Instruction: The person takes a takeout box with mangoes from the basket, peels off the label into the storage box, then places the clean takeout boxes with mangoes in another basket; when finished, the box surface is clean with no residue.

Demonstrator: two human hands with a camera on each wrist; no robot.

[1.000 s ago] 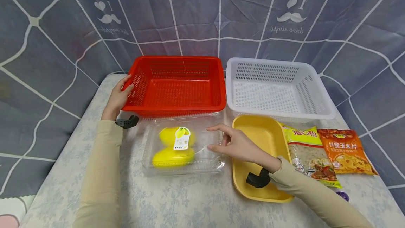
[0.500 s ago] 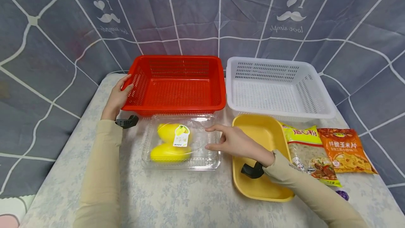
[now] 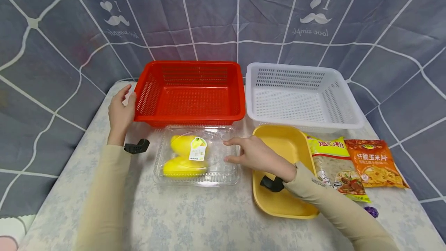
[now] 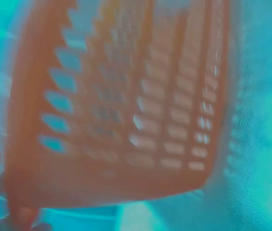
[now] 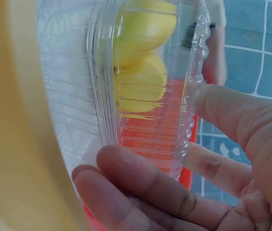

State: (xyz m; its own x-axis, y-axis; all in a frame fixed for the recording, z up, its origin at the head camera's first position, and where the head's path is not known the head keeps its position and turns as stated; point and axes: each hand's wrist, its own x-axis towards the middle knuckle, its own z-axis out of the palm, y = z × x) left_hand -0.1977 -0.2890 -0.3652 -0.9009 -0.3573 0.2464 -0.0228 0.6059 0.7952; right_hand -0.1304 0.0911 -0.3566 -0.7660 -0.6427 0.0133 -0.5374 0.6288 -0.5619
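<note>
A clear plastic clamshell box [image 3: 223,173] lies on the table before the red basket. Inside it, bunched to the left, sit two yellow mangoes [image 3: 184,167] under a lid sticker. My right hand [image 3: 259,155] holds the box's right end, thumb and forefinger over the lid. In the right wrist view the other fingers [image 5: 141,180] curl low by the end wall; their exact contact is unclear. My left hand [image 3: 121,113] is beside the left wall of the red basket [image 3: 189,119], fingers loosely bent and holding nothing. The left wrist view is blurred.
A white basket [image 3: 303,121] stands right of the red one. Under my right forearm is a yellow tub [image 3: 285,208]. Two food packets, one yellow-topped [image 3: 338,169] and one orange [image 3: 374,164], lie farther right, near a small purple object [image 3: 371,211].
The mango box has settled flat and slightly nearer the red basket, with my right hand still at its end. My left hand has let go of the red basket's rim and moved left.
</note>
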